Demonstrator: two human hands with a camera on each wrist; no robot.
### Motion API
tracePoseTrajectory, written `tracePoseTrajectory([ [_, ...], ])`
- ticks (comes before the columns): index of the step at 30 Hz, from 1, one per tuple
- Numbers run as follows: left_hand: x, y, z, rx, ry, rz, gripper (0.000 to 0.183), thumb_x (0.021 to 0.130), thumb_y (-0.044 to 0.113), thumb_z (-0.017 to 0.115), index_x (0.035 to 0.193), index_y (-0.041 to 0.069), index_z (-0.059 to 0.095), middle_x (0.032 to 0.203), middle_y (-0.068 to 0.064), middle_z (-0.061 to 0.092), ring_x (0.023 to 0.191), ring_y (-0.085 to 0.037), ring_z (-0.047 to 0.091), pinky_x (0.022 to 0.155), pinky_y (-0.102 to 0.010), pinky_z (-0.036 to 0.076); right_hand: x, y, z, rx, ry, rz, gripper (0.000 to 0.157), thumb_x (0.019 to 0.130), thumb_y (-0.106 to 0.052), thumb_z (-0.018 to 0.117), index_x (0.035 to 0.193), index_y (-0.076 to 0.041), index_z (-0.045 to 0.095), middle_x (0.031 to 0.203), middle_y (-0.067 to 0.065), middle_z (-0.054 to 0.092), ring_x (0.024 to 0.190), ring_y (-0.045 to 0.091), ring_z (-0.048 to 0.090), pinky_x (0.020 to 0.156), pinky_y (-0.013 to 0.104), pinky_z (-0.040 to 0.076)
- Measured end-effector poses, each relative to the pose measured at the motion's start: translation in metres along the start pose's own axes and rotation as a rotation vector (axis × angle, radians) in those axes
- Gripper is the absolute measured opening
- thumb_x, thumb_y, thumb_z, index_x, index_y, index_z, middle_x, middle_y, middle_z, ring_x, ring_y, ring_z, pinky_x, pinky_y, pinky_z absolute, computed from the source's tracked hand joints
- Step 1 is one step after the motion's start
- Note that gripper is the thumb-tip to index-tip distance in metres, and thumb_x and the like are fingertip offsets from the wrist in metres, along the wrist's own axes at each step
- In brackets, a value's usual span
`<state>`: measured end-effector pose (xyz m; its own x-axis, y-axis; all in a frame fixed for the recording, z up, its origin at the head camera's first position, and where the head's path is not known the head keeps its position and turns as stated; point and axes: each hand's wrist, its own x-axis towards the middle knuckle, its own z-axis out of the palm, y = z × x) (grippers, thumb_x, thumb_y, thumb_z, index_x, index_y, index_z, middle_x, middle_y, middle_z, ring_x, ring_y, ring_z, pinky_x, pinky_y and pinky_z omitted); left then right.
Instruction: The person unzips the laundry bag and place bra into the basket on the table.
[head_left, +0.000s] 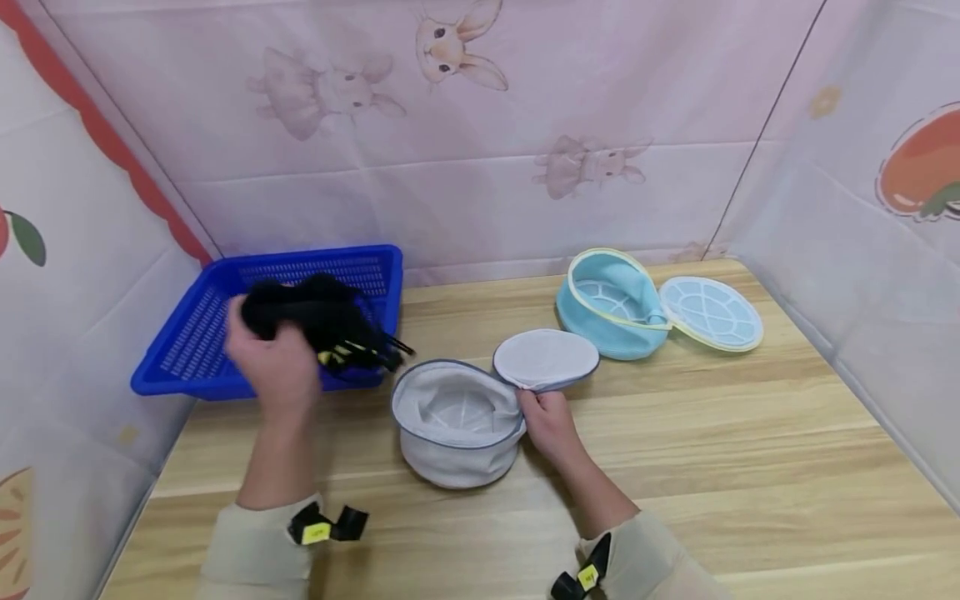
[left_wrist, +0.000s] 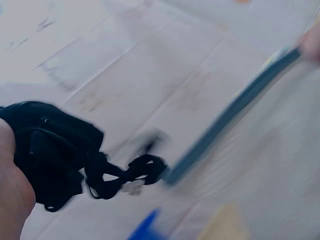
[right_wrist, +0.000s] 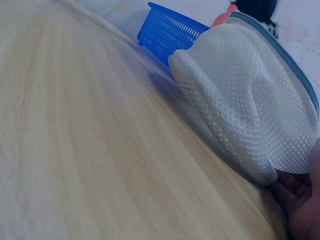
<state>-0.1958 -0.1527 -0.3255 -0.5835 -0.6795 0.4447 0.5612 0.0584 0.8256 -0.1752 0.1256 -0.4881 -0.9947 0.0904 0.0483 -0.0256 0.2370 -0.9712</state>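
My left hand (head_left: 273, 358) grips a bunched black bra (head_left: 307, 312), thin straps dangling to the right, over the near part of a blue plastic basket (head_left: 176, 385). In the left wrist view the bra (left_wrist: 55, 145) shows dark folds and looped straps. A round grey mesh laundry bag (head_left: 457, 462) stands on the table with its zipped lid (head_left: 547, 358) folded back to the right. My right hand (head_left: 553, 425) pinches the bag's rim beside the lid hinge. The right wrist view shows the bag's mesh side (right_wrist: 240, 90) and dark zip edge, with the fingers at its lower end.
A light-blue mesh laundry bag (head_left: 615, 337) with a yellow rim stands unzipped at the back right, its lid (head_left: 711, 312) laid out beside it. Printed fabric walls (head_left: 465, 208) enclose the wooden table (head_left: 720, 467) at the back and both sides.
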Motion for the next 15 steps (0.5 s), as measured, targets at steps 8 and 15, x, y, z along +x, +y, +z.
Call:
tracePoseTrajectory([
  [8,0.049,-0.001,-0.036,0.074,0.182,0.38,0.017,0.09,-0.008,0.054,0.1,0.0,0.064,0.098,-0.005,0.065,0.1,-0.025,0.059,0.093,-0.032,0.046,-0.001,0.0,0.0,-0.001,-0.008,-0.003,0.025,0.096,-0.012,0.055,0.11,0.003,0.069,0.109,0.014,0.07,0.102,0.018,0.06,0.099,0.04,0.048],
  [15,0.062,-0.064,-0.085,0.897,-0.423,0.312,0.034,0.086,0.0,0.058,0.12,-0.005,0.063,0.124,-0.027,0.061,0.121,-0.044,0.052,0.108,-0.055,0.036,-0.003,-0.005,-0.001,0.016,-0.015,-0.004,0.025,0.097,-0.008,0.054,0.114,0.005,0.067,0.113,0.016,0.069,0.106,0.019,0.058,0.102,0.041,0.046],
])
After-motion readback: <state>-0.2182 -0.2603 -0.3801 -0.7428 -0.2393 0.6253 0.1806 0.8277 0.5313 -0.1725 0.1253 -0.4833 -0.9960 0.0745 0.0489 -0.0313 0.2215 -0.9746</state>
